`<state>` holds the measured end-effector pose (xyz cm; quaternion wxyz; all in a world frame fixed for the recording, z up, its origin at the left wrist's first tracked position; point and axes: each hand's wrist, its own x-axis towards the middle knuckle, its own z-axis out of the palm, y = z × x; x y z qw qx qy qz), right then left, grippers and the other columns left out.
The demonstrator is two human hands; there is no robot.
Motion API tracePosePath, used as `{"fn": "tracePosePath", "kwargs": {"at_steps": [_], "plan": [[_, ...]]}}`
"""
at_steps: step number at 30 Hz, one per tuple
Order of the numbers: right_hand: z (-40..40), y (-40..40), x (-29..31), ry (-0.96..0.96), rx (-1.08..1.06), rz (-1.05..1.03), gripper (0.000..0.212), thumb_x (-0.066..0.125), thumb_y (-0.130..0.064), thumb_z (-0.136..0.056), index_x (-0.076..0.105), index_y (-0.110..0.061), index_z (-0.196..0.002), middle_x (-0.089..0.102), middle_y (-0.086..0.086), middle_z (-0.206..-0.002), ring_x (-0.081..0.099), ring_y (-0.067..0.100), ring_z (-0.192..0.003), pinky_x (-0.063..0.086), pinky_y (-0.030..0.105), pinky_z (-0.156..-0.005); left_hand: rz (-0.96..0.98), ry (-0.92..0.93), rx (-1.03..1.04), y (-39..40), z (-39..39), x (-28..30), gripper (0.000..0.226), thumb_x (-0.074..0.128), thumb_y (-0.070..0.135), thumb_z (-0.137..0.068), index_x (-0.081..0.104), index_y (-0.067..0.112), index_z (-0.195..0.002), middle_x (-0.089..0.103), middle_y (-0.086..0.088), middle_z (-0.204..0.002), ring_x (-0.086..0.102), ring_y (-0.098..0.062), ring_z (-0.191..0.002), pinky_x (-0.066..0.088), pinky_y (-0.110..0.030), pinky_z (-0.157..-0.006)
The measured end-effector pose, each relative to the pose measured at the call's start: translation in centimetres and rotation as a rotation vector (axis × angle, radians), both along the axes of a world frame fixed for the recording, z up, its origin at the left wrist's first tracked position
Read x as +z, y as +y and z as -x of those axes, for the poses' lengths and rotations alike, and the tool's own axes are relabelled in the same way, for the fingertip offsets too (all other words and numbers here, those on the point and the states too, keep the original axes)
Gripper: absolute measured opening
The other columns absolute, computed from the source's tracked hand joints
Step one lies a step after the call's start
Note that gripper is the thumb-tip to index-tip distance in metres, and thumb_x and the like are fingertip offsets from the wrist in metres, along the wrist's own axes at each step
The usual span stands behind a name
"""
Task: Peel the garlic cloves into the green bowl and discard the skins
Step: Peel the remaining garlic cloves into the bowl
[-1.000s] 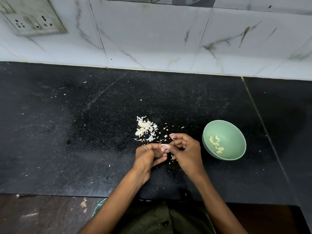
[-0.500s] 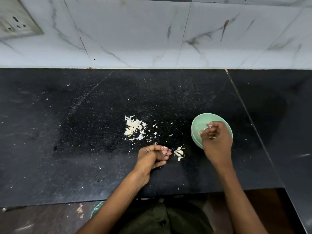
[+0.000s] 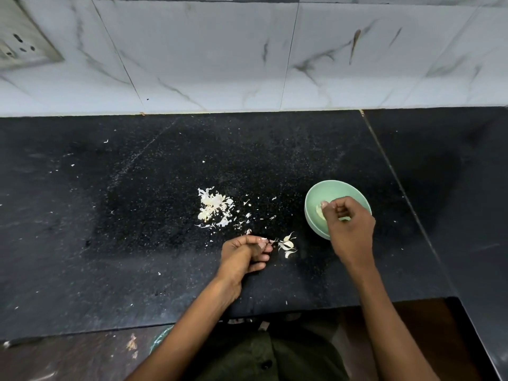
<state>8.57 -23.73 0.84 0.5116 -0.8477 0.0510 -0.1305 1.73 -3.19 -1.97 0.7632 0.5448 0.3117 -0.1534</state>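
1. Black speckled granite counter runs under a wall of white marbled tiles; that is your working surface.
2. Your task's green bowl sits on the counter to your right, with pale peeled cloves partly visible inside it.
3. Your right hand hovers over the bowl's near side, fingers curled with the tips drawn together above the cloves. Whether it is pinching a clove or has let one drop, you cannot tell from this view.
4. Your left hand rests on the counter, well left of the bowl, fingers curled inward. Something pale shows at its fingertips, but whether it grips a clove or a scrap of skin is unclear.
5. Fresh curled skins lie just beside the left fingertips, between that hand and the bowl.
6. Farther back and left, the main skin pile sits with loose flakes scattered toward the bowl.
7. Judged for the coming move: the loose skins lie nearer your left hand, directly to its right, so that hand is better placed to sweep them toward the pile while the right comes back from the bowl.
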Motion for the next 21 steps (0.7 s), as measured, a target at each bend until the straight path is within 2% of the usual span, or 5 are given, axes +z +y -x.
{"fn": "tracePosePath", "kwargs": {"at_steps": [5,11,14,17,21], "plan": [[1.8,3.4,-2.1,-0.012,0.187,0.044,0.045,0.071,-0.012,-0.095,0.046,-0.007,-0.058,0.039,-0.004,-0.050,0.030,0.006,-0.050,0.027,0.024,-0.049,-0.047,0.034,0.029,0.2,0.4,-0.6,0.014,0.061,0.011,-0.098,0.072,0.003,-0.092,0.077,-0.014,-0.089,0.064,-0.017,-0.065,0.055,-0.023,-0.053],[2.0,7.2,-3.8,0.030,0.293,0.188,0.047,0.072,0.000,-0.070,0.035,-0.022,-0.051,0.039,-0.007,-0.051,0.034,0.009,-0.049,0.032,0.031,-0.048,-0.142,0.049,0.036,0.5,1.3,-1.6,0.013,0.059,0.003,-0.095,0.072,0.000,-0.095,0.077,-0.016,-0.086,0.065,-0.020,-0.063,0.054,-0.024,-0.051],[1.7,8.3,-4.3,0.185,0.403,0.233,0.032,0.074,0.000,-0.070,0.059,-0.027,-0.064,0.056,-0.013,-0.066,0.050,0.007,-0.055,0.045,0.029,-0.054,-0.173,0.021,0.035,0.8,1.5,-1.7,0.014,0.059,0.002,-0.095,0.072,0.002,-0.090,0.077,-0.016,-0.085,0.065,-0.021,-0.065,0.053,-0.027,-0.056],[1.5,8.8,-4.6,0.298,0.495,0.171,0.047,0.081,-0.002,-0.079,0.075,-0.027,-0.119,0.070,-0.009,-0.099,0.066,0.011,-0.078,0.059,0.027,-0.076,-0.209,-0.051,0.023,1.2,2.0,-1.9,0.015,0.061,0.003,-0.095,0.073,0.006,-0.086,0.076,-0.016,-0.086,0.066,-0.021,-0.072,0.055,-0.029,-0.063],[1.3,8.4,-5.1,0.224,0.384,0.177,0.011,0.072,-0.024,-0.093,0.079,-0.017,-0.088,0.073,-0.003,-0.076,0.066,0.016,-0.067,0.058,0.042,-0.070,-0.590,-0.314,-0.180,1.9,3.4,-3.1,0.021,0.065,0.000,-0.090,0.077,0.018,-0.093,0.077,0.005,-0.089,0.070,-0.006,-0.086,0.054,-0.021,-0.079]]}}
